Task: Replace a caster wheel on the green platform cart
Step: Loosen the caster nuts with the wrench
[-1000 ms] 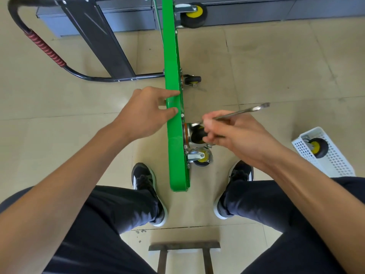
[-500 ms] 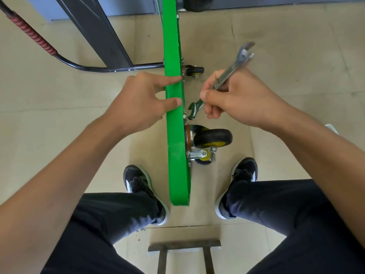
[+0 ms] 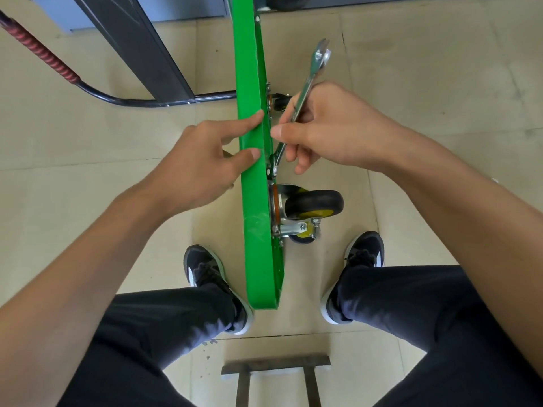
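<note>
The green platform cart (image 3: 257, 218) stands on its edge on the floor between my feet. A black caster wheel with a yellow hub (image 3: 313, 205) sticks out from its right face, with a second small caster (image 3: 302, 230) just below it. My left hand (image 3: 202, 165) rests on the cart's edge, index finger and thumb laid across the green rim. My right hand (image 3: 326, 127) grips a silver open-ended wrench (image 3: 311, 77). Its lower jaw sits against the cart's underside just above the black caster.
The cart's black handle with a red grip (image 3: 44, 58) lies folded at the upper left. Another caster (image 3: 279, 102) shows behind my right hand. A dark metal stool frame (image 3: 276, 367) is under me, and my two shoes flank the cart.
My right hand has swung the wrench up from near horizontal to steep, then moved its lower jaw in against the cart just above the black caster. The left hand stays on the rim.
</note>
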{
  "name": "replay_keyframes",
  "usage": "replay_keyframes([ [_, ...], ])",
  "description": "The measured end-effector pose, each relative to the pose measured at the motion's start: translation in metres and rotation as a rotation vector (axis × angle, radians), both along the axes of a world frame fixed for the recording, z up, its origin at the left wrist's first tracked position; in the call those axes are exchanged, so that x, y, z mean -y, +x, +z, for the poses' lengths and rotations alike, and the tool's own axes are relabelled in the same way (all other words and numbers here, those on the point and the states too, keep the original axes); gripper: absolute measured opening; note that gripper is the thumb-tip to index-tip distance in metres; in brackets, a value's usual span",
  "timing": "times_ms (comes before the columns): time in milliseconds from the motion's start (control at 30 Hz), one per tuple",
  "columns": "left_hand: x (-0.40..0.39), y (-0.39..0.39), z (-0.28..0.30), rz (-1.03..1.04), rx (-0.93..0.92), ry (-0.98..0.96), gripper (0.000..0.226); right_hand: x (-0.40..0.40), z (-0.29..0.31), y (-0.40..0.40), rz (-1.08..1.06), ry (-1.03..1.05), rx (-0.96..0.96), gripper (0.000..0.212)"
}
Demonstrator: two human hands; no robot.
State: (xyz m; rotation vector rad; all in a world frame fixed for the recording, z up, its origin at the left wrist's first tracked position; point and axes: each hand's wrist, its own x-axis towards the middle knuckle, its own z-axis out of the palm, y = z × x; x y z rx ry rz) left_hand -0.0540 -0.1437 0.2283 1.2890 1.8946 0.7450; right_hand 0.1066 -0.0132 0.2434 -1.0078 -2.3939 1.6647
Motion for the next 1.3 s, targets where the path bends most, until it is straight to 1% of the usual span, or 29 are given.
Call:
replay_keyframes([
  [133,0.004,-0.001,0.0,-0.059,0.034,-0.053,0.064,-0.001,0.0,-0.012,0.023,-0.051,0.048,0.025],
  [233,0.008,-0.002,0.0,-0.085,0.096,-0.081,0.073,0.0,-0.003,-0.019,0.015,-0.06,0.068,0.027],
  [400,0.011,-0.004,0.001,-0.128,0.128,-0.089,0.088,0.003,-0.009,-0.024,-0.005,-0.013,0.063,0.019],
  [533,0.011,-0.004,0.005,-0.13,0.147,-0.072,0.09,0.004,-0.011,-0.027,-0.003,0.008,0.054,0.014],
  [767,0.01,-0.003,0.006,-0.131,0.14,-0.076,0.089,0.0,-0.009,-0.023,0.045,-0.041,0.044,0.019],
  [867,0.01,-0.002,0.006,-0.132,0.137,-0.081,0.088,0.002,-0.01,-0.023,0.018,-0.039,0.029,0.012],
  [933,0.009,-0.002,0.006,-0.136,0.132,-0.086,0.088,0.006,-0.011,-0.022,0.001,0.009,0.026,0.01],
  [1033,0.009,-0.002,0.005,-0.138,0.137,-0.09,0.091,0.015,-0.01,-0.016,0.0,0.136,0.011,0.007],
  [1167,0.009,0.0,0.007,-0.147,0.144,-0.096,0.101,0.026,-0.013,-0.008,-0.07,0.178,-0.077,0.004],
  [1300,0.008,-0.001,0.007,-0.148,0.166,-0.09,0.105,0.04,-0.018,0.006,-0.003,0.338,-0.1,0.006],
])
